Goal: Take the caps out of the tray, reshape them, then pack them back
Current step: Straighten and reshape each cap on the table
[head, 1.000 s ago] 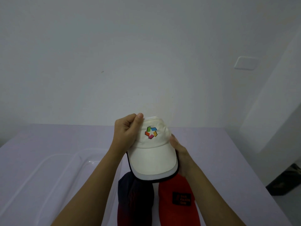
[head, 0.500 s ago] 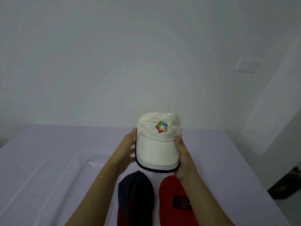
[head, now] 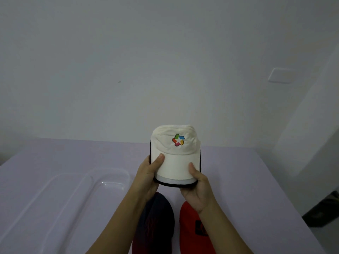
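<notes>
I hold a white cap (head: 175, 156) with a colourful logo and a black-edged brim above the table, its brim pointing toward me. My left hand (head: 149, 173) grips the brim's left side, thumb on top. My right hand (head: 197, 186) grips the brim's right side the same way. Below my hands a dark navy cap (head: 156, 222) and a red cap (head: 194, 231) lie side by side on the table. The clear plastic tray (head: 60, 198) sits to the left with nothing visible inside.
The lilac table (head: 247, 180) reaches the white wall behind and ends at a right edge near a dark object on the floor (head: 322, 211). A wall plate (head: 280, 75) sits high on the right.
My left hand moved off the crown and took the brim's left edge. The cap's crown has filled out and the cap now sits squarely between both hands.
</notes>
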Demonstrator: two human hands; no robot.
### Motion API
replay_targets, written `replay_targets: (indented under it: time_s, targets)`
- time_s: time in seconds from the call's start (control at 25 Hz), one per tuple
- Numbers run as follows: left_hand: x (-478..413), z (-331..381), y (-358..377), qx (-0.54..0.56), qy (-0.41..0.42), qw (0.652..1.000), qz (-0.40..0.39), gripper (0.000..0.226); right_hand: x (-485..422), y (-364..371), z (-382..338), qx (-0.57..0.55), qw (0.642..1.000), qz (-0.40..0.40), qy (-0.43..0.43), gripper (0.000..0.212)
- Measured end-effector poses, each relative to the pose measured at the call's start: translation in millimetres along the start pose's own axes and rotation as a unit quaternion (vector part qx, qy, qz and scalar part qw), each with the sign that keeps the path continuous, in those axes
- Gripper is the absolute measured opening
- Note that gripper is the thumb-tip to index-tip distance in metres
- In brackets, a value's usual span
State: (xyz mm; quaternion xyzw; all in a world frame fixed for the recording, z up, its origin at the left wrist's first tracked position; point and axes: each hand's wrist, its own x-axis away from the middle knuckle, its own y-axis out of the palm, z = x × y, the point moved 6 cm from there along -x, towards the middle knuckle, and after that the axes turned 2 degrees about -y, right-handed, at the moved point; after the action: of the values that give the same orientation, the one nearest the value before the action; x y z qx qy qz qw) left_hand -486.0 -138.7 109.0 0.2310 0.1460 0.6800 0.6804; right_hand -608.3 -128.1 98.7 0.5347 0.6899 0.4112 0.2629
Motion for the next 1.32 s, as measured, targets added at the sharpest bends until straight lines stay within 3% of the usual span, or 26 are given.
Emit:
replay_targets:
  time_s: [0.08, 0.16, 0.24, 0.32, 0.52, 0.72, 0.88, 1.0, 1.12, 1.2, 1.32]
  targets:
    - [3.6, 0.8, -1.0, -0.049, 0.0, 0.999, 0.006, 0.035, 3.2, -1.9, 4.3, -0.019, 1.0, 0.014, 0.004, 0.056]
    - [6.0, 1.2, -1.7, -0.118, -0.001, 0.993, 0.015, 0.05, 6.0, -2.5, 9.9, -0.051, 0.998, 0.019, 0.014, 0.046]
    - [3.6, 6.7, -7.9, -0.16, 0.009, 0.986, 0.05, 0.062, 8.1, -2.2, 11.9, -0.079, 0.997, 0.016, 0.012, 0.064]
    - [-1.3, 24.7, -14.7, -0.164, 0.056, 0.982, 0.071, 0.059, 10.4, -3.2, 12.7, -0.064, 0.998, 0.018, 0.02, 0.082]
    - [-12.4, 69.2, -12.5, -0.295, 0.173, 0.94, 0.003, 0.015, 16.2, -0.7, 17.0, -0.03, 0.999, 0.016, 0.036, 0.082]
    - [-21.3, 79.2, -13.2, -0.331, 0.165, 0.929, 0.009, 0.016, 17.6, 6.0, 22.9, -0.026, 0.999, 0.018, 0.043, 0.087]
    - [-18.9, 90.3, -0.1, -0.469, 0.166, 0.866, -0.061, 0.026, 22.9, -2.7, 23.4, -0.004, 0.998, 0.044, 0.05, 0.092]
    - [-17.2, 93.4, 7.6, -0.487, 0.207, 0.848, -0.021, 0.02, 26.8, 7.7, 26.0, -0.029, 0.998, 0.039, 0.049, 0.079]
    - [-17.2, 97.1, 9.0, -0.491, 0.243, 0.837, 0.014, 0.02, 30.2, 7.8, 27.2, -0.013, 0.997, 0.062, 0.05, 0.046]
    - [-18.7, 97.0, 14.8, -0.526, 0.23, 0.818, -0.04, 0.004, 32.0, 2.6, 25.8, -0.009, 0.996, 0.073, 0.049, 0.04]
    - [-25.7, 91.4, 22.9, -0.578, 0.179, 0.79, -0.101, 0.008, 35.3, -0.4, 24.6, -0.02, 0.996, 0.079, 0.043, 0.039]
